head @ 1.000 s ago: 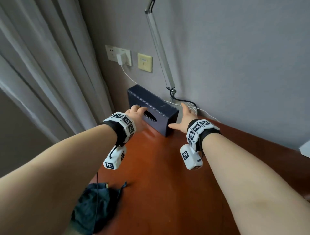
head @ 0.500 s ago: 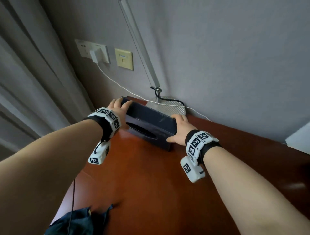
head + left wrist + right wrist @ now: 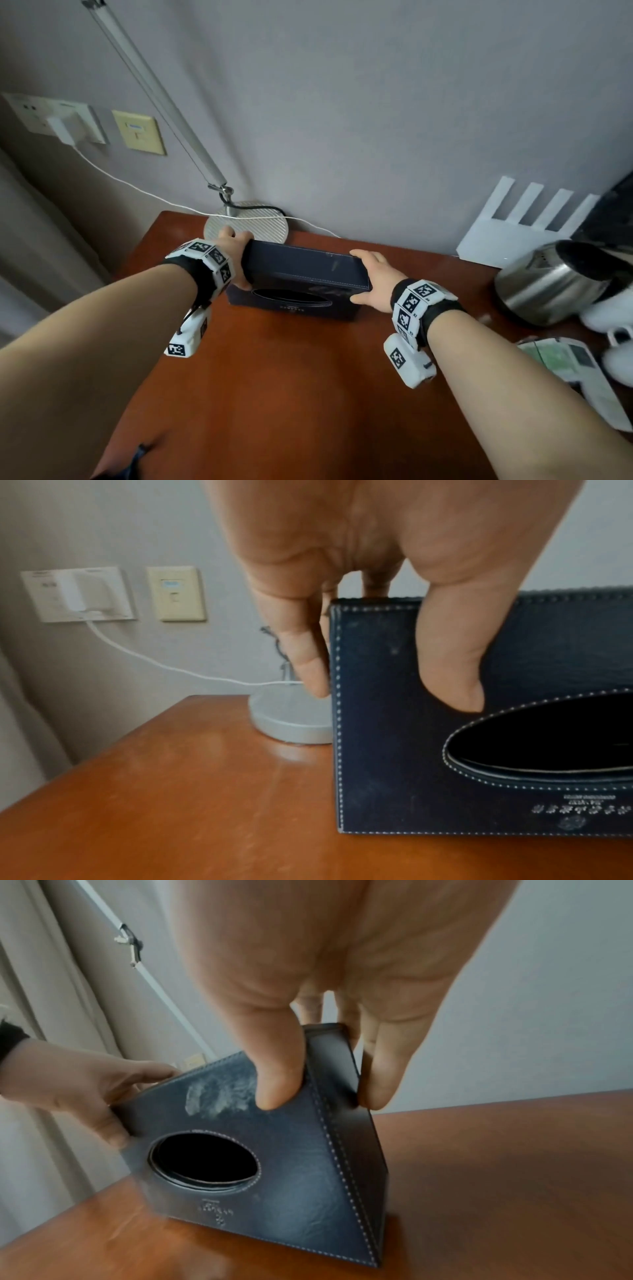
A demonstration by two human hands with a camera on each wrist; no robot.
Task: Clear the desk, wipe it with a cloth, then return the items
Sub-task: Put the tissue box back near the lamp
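Note:
A dark blue leather tissue box with white stitching stands on its long side on the reddish-brown desk, its oval opening facing me. My left hand grips the box's left end, thumb on the front face, fingers behind. At the other end my right hand grips it the same way, thumb in front and fingers round the back. A dark cloth peeks in at the desk's near left edge.
A desk lamp's round grey base sits right behind the box, its arm slanting up left. A white cable runs from the wall socket. On the right stand a steel kettle, a white card and a phone set.
Both hands have closed on the box's ends. They turned it from lying at an angle at the desk's back left corner to standing square in front of the lamp base. My view shifted right.

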